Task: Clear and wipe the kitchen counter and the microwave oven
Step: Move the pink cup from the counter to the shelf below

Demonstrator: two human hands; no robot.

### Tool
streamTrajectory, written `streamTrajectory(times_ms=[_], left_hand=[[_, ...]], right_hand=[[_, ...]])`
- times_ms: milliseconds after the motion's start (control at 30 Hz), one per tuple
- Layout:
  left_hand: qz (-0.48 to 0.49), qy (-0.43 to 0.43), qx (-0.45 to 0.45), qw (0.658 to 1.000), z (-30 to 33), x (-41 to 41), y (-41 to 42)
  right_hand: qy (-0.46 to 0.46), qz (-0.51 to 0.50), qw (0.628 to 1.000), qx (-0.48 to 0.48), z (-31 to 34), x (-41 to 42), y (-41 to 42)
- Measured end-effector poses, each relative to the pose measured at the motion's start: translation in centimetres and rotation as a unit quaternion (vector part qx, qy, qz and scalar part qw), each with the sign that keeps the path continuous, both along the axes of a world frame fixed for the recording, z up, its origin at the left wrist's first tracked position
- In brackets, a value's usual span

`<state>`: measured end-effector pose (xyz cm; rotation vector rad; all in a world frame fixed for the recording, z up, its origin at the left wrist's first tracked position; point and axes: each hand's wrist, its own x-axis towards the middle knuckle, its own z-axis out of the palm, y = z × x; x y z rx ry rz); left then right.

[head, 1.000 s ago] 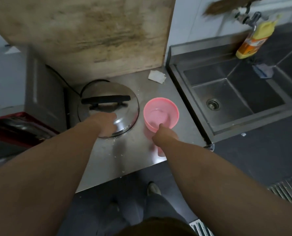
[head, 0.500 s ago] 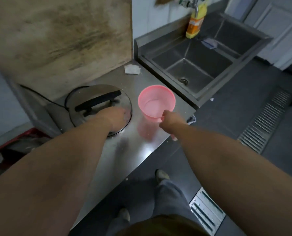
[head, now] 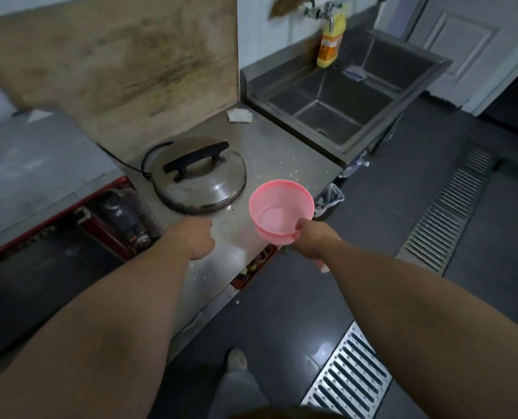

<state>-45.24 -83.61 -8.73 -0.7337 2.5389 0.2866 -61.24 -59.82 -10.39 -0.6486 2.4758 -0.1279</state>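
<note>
My right hand (head: 312, 237) grips a pink plastic scoop (head: 280, 207) by its handle and holds it above the front right corner of the steel counter (head: 281, 152). A little water lies in the scoop. My left hand (head: 195, 237) hovers over the counter just in front of a steel pot lid (head: 200, 176) with a black handle; its fingers are curled and hold nothing. Crumbs are scattered on the counter. A crumpled white cloth (head: 239, 115) lies at the back by the wall. The microwave (head: 33, 164) stands at the left, its top dusty.
A steel sink (head: 342, 107) adjoins the counter on the right, with a yellow bottle (head: 330, 40) under the tap and a blue cloth (head: 354, 74) inside. A large wooden board (head: 124, 65) leans on the wall. Floor drain grates (head: 445, 219) lie to the right.
My left hand has come off the pot lid and drawn back toward me. My right hand has lifted the pink scoop off the counter, toward the right edge.
</note>
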Motion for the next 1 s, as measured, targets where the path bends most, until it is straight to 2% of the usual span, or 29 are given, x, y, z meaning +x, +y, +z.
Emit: streamTrajectory(times_ms=[100, 300, 433, 567, 800, 1000], left_hand=[[0.021, 0.013, 0.003, 1.0, -0.9, 2.1, 3.2], [-0.019, 0.032, -0.026, 0.999, -1.9, 6.2, 13.2], [-0.058, 0.03, -0.022, 0.998, -3.9, 8.7, 18.5], [-0.05, -0.001, 0.008, 0.999, -7.1, 10.9, 21.4], [-0.1, -0.034, 0.044, 0.993, -14.1, 14.2, 22.3], [-0.086, -0.044, 0.063, 0.993, -20.2, 17.7, 17.6]], right_hand=[[-0.014, 0.024, 1.0, -0.012, -1.1, 2.5, 2.6], [-0.039, 0.047, 0.998, 0.024, -4.3, 7.4, 10.2], [-0.044, 0.05, 0.997, 0.043, -6.2, 9.3, 14.5], [-0.046, 0.048, 0.996, 0.054, -8.5, 11.0, 16.7], [-0.059, 0.04, 0.995, 0.069, -14.3, 13.1, 15.2], [-0.089, 0.031, 0.993, 0.072, -21.9, 15.9, 8.9]])
